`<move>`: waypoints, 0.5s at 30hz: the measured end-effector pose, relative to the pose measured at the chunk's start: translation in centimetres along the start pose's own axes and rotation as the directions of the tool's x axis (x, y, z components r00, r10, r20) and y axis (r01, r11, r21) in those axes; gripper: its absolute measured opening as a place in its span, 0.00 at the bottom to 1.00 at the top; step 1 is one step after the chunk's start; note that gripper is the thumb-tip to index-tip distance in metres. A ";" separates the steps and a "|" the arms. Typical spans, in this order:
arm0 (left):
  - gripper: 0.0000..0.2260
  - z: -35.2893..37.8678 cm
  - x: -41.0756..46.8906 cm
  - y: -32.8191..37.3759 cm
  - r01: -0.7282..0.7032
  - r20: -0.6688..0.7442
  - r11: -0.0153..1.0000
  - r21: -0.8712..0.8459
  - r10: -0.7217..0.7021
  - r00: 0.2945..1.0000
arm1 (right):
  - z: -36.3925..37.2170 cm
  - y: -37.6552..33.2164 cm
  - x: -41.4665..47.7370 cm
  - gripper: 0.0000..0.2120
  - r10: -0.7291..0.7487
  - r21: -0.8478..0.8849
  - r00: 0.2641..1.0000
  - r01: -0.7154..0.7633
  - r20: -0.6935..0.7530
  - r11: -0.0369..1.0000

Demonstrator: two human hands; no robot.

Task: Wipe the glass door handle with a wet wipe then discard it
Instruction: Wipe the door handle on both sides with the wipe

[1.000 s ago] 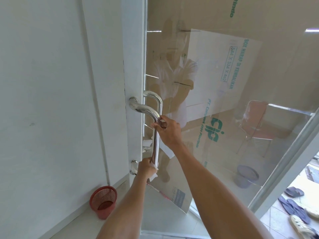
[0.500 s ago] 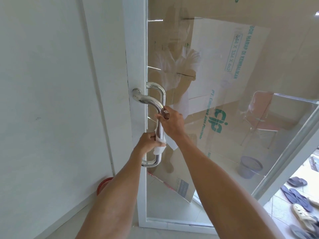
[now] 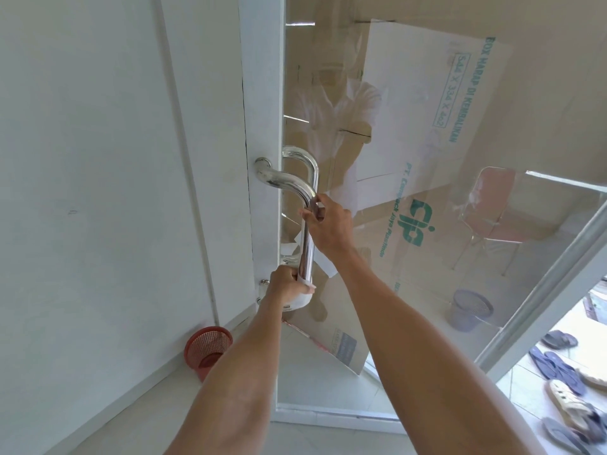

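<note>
Left hand [image 3: 288, 285] curled round wet wipe [image 3: 301, 302], pressing it to lower end of steel handle [image 3: 307, 247]. Right hand [image 3: 328, 224] grips handle's upper part, just below bend. Handle at left edge of glass door [image 3: 542, 103]. Red basket [image 3: 207, 351] on floor, left, by wall.

White wall [image 3: 98, 159], tiled flr [image 3: 157, 418] (sandals [image 3: 558, 366] rt)

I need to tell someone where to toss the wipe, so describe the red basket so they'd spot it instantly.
Find the white wall left of the glass door. At its foot, on the floor, stands a small red mesh basket. The other basket, seen in the glass, is bluish.
</note>
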State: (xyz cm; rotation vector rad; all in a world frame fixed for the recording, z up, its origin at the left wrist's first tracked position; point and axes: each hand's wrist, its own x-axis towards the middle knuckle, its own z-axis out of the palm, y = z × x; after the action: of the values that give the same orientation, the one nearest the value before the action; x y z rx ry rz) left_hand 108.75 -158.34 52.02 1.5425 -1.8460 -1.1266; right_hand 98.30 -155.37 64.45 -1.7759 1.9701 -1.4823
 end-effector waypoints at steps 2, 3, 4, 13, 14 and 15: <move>0.22 -1.3 0.1 1.0 -0.029 0.030 0.997 -0.077 0.031 0.999 | 0.0 -0.2 -0.1 0.10 0.020 -0.006 1.000 -0.020 -0.002 1.000; 0.21 -2.0 0.2 1.5 -0.051 0.042 0.991 -0.127 0.056 0.998 | 0.0 -0.3 -0.2 0.10 0.028 -0.015 1.000 -0.028 -0.008 0.999; 0.20 -2.6 0.3 1.9 -0.076 0.044 0.982 -0.175 0.085 0.995 | 0.0 -0.5 -0.2 0.09 0.033 -0.022 0.999 -0.034 -0.013 0.999; 0.25 -1.8 0.5 1.4 -0.063 0.046 0.994 -0.090 0.067 0.997 | 0.7 -1.5 -0.6 0.11 0.100 -0.077 0.994 -0.103 -0.048 0.992; 0.25 -1.4 0.5 1.1 -0.061 0.042 0.997 -0.057 0.063 0.997 | 0.8 -1.5 -0.6 0.11 0.096 -0.089 0.994 -0.100 -0.050 0.991; 0.25 -1.1 0.5 0.8 -0.062 0.043 0.998 -0.029 0.063 0.997 | 0.8 -1.5 -0.6 0.11 0.090 -0.097 0.995 -0.095 -0.053 0.991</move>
State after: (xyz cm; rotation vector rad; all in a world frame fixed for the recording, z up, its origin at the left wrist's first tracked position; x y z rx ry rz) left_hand 109.01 -159.07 53.20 1.4451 -1.8858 -1.1611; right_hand 100.03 -155.10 64.76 -1.6749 2.1541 -1.4355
